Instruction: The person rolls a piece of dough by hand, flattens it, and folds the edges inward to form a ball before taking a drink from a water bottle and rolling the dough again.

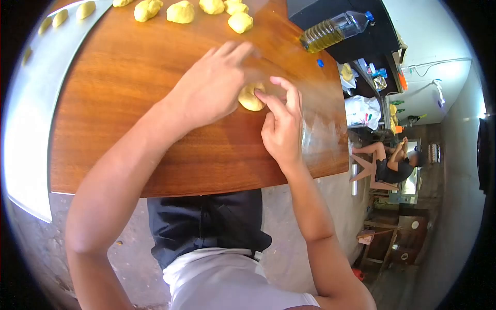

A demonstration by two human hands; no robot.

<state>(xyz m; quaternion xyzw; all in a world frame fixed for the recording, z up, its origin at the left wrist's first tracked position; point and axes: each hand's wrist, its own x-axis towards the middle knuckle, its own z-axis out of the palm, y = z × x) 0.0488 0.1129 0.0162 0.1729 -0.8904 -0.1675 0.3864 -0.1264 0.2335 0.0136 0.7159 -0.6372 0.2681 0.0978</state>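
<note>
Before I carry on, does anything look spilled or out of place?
A small blue cap lies loose near the bottle, odd because that bottle already wears a blue one. The shiny patch beside the right hand could be oil or glare.

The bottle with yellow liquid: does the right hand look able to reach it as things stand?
Probably yes, with a stretch: the right hand touches a dough piece, but only tabletop and a small blue item seem to lie toward the bottle.

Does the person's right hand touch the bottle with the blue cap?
No, the right hand touches a yellow dough piece, while the bottle is clearly apart from it.
</note>
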